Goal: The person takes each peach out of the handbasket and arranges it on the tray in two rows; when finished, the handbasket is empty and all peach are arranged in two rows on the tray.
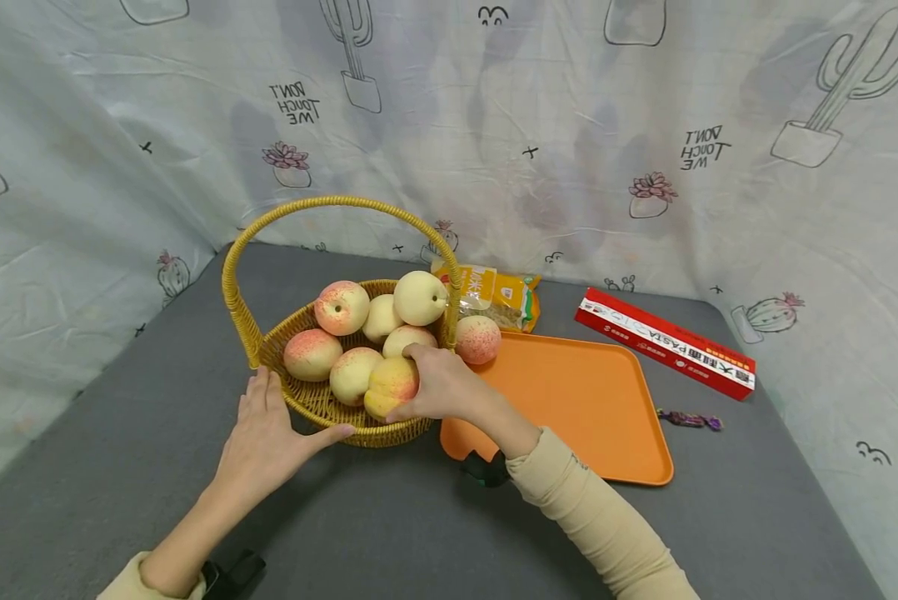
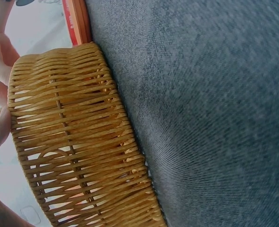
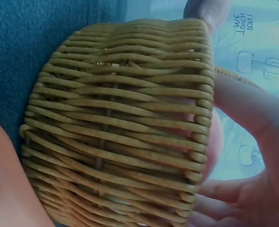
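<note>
A yellow wicker basket with a tall arched handle stands on the grey table, holding several peaches. My right hand reaches over its front right rim and grips a yellow-red peach at the front of the pile, thumb toward me. At the basket's front left, my left hand touches the rim, fingers extended and thumb stretched along the front edge. The left wrist view shows the woven side close up. In the right wrist view, the basket wall hides most of the fruit.
Right of the basket lies an orange tray, with a speckled pink peach at its back left corner. Behind are a yellow food packet and a red pasta box. A purple wrapped candy lies beside the tray.
</note>
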{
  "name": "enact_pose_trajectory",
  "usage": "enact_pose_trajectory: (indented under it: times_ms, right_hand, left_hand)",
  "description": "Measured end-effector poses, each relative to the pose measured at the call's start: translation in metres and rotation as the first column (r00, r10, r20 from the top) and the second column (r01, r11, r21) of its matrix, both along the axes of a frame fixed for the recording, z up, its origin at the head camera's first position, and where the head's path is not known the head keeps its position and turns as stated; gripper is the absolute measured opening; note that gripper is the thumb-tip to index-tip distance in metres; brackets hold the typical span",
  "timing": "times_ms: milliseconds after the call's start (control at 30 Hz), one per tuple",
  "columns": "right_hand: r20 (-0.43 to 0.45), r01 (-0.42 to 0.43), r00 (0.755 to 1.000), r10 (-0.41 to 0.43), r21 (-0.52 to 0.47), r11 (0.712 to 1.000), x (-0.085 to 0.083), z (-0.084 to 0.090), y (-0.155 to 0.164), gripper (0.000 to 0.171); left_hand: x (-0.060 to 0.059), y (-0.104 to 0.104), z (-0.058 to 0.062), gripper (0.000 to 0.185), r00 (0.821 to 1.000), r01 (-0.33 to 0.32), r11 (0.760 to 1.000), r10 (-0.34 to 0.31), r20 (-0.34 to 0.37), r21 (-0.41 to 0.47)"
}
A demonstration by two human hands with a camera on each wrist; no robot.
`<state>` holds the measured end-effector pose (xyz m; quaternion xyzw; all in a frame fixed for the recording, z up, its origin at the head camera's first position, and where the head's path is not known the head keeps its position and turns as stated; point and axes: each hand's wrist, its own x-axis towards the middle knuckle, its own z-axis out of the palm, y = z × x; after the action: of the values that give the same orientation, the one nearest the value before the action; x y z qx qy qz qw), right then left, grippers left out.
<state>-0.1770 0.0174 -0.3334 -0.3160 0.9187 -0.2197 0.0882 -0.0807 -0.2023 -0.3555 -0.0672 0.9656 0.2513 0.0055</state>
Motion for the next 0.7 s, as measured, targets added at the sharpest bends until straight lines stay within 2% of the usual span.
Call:
enact_pose_trajectory:
  times_ms: [333,500,600,700]
  right_hand:
    - [-0.042,0.043,0.998,-0.050,-0.158,0.987,-0.002,-0.010,0.003,0.078]
    - [-0.047,0.070,0.996,-0.081,-0.203,0.977,-0.002,-0.016,0.003,0.075]
    - [-0.041,0.091,0.994,-0.104,-0.242,0.966,-0.001,-0.018,0.004,0.074]
    - [-0.039,0.097,0.993,-0.115,-0.325,0.941,-0.001,-0.018,0.006,0.072]
  left_hand:
    - [-0.001,0.000,0.001,0.134,1.000,-0.003,1.000,0.003,0.002,-0.003]
    - [-0.001,0.000,0.001,0.136,1.000,-0.007,1.000,0.007,0.010,-0.004]
    - [0.000,0.000,0.000,0.136,1.000,-0.006,1.000,0.006,0.010,-0.003]
    - [0.000,0.000,0.000,0.135,1.000,-0.004,1.000,0.004,0.006,-0.001]
